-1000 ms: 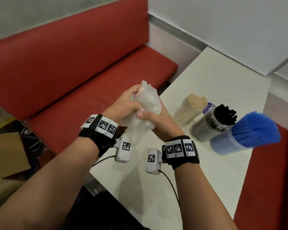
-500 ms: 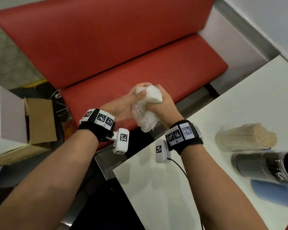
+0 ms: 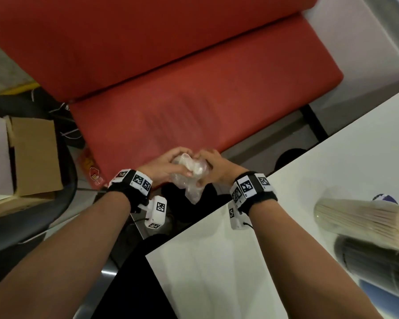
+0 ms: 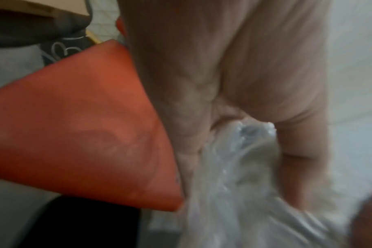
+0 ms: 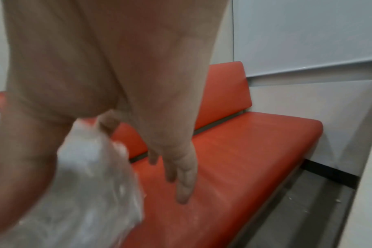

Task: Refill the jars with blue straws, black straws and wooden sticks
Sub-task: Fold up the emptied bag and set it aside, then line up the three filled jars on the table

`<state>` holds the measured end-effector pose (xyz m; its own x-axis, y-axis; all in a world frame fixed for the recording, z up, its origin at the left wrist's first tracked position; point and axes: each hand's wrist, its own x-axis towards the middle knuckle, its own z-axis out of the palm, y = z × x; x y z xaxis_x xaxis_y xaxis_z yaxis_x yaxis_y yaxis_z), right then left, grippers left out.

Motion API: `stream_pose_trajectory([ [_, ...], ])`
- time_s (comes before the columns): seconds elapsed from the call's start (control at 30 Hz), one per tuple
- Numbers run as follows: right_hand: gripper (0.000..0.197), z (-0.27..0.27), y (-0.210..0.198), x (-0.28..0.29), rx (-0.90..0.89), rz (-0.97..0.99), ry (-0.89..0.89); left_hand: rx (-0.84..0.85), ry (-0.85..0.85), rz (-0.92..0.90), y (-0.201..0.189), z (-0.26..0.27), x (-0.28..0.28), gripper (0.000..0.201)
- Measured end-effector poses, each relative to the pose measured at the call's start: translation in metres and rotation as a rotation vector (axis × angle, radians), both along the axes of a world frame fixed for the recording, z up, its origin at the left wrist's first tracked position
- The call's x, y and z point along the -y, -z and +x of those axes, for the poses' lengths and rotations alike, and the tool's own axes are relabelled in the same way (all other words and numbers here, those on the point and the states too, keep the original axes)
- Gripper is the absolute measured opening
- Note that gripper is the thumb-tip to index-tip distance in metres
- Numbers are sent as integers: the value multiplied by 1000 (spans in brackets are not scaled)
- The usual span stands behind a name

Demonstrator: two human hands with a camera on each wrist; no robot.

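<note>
Both my hands, left and right, crumple empty plastic wrapper, fingers curled round it, beside tabletop. Jars look full; only wrapper disposal left.

The left hand fills the middle, its fingers closed around a crumpled clear plastic bag that bunches below it. A red bench cushion lies to the left, everything rather blurred.
</note>
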<state>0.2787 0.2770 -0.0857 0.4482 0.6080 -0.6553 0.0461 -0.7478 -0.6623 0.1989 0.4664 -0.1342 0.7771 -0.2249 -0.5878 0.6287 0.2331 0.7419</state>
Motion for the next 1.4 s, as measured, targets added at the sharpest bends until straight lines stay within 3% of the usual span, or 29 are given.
stream_pose_trajectory([
  [0.07,67,5,10,11,-38,-19,37,71,32,268,23,0,9,45],
  [0.17,56,7,20,27,4,68,413,163,184,559,57,-1,25,51],
  [0.37,46,1,18,50,61,133,591,4,502,784,101,-1,50,89],
  [0.43,43,-4,13,58,57,160,619,-27,518,803,103,2,48,78],
  [0.5,40,-10,8,66,48,170,672,-39,493,821,97,5,46,54],
  [0.57,37,-18,2,72,48,171,727,-53,433,792,83,11,46,36],
  [0.67,39,-35,-11,82,68,178,782,14,412,714,43,25,60,27],
  [0.9,53,-89,-63,146,152,251,1138,418,558,503,-89,47,180,21],
  [1.07,53,-149,-98,238,254,298,1503,517,764,443,-152,31,286,33],
  [1.17,49,-182,-109,287,288,305,1700,600,776,525,-175,20,335,65],
  [1.27,31,-210,-115,329,319,263,1846,746,695,703,-195,11,373,92],
  [1.33,25,-225,-117,354,317,209,1987,863,619,807,-207,2,396,85],
  [1.4,28,-238,-117,377,294,159,2115,968,546,798,-216,-10,419,72],
])
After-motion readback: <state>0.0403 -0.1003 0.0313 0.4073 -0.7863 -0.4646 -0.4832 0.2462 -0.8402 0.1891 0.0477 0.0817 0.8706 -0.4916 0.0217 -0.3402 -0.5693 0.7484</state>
